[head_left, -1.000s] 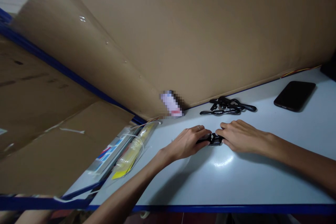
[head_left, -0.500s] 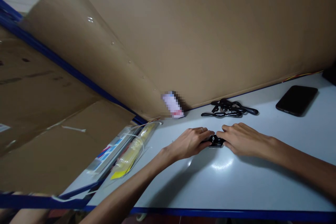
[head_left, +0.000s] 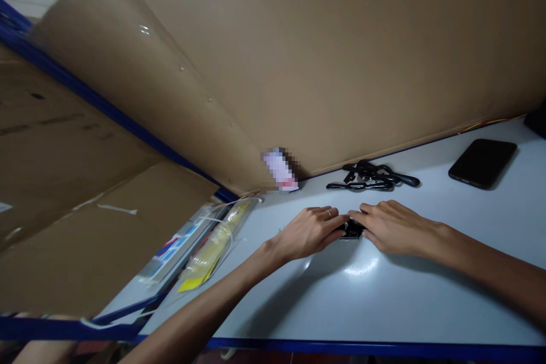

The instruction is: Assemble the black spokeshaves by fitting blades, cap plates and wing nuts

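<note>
A small glossy black part (head_left: 352, 230) lies low over the white tabletop, mostly covered by my fingers, so its kind does not show. My left hand (head_left: 313, 231), with a ring on one finger, is closed on the left side of this part. From the right, my right hand (head_left: 390, 227) grips it too, thumb below and index finger across the top. The fingertips of both hands nearly meet over it. Just behind them is a pile of black curved pieces (head_left: 375, 176), which look like eyeglass frames or temples.
A black phone (head_left: 483, 163) lies at the right. A blurred-out upright item (head_left: 281, 170) leans against the cardboard wall (head_left: 341, 57). Plastic packaging with yellow (head_left: 215, 250) and a white cable lie at the left. A blue edge (head_left: 384, 348) borders the table (head_left: 409, 301) in front.
My right index finger has moved slightly left over the black part, covering more of it. Both hands otherwise stay in place.
</note>
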Motion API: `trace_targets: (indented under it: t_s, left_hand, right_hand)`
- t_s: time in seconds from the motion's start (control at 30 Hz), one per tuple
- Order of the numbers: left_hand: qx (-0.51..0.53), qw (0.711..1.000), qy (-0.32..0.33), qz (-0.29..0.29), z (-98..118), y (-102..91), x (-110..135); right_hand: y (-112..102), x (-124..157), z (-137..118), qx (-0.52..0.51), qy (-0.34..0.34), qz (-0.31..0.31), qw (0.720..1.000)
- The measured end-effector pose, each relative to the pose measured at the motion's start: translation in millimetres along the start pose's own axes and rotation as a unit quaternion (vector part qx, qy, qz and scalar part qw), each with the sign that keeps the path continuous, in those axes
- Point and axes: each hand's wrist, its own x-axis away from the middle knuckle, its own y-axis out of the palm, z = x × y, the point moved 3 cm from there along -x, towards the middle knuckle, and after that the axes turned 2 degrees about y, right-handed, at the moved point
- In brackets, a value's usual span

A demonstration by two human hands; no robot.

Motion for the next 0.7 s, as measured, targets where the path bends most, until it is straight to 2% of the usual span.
trace_targets:
  t_s: [0.2,0.47,0.7]
  left_hand:
    - [-0.017,1.000,0.002,0.019,-4.1,4.5,-1.7]
    - [0.049,0.995,-0.090,0.022,1.9,7.2,-6.7]
    - [0.151,0.976,-0.154,0.002,1.6,5.6,-8.3]
  right_hand:
    - [-0.1,0.0,-1.0,0.012,0.002,-0.006,1.000]
    - [2.4,-0.5,-0.4,0.011,-0.001,-0.003,1.000]
    - [4.7,-1.2,0.5,0.000,-0.009,0.001,1.000]
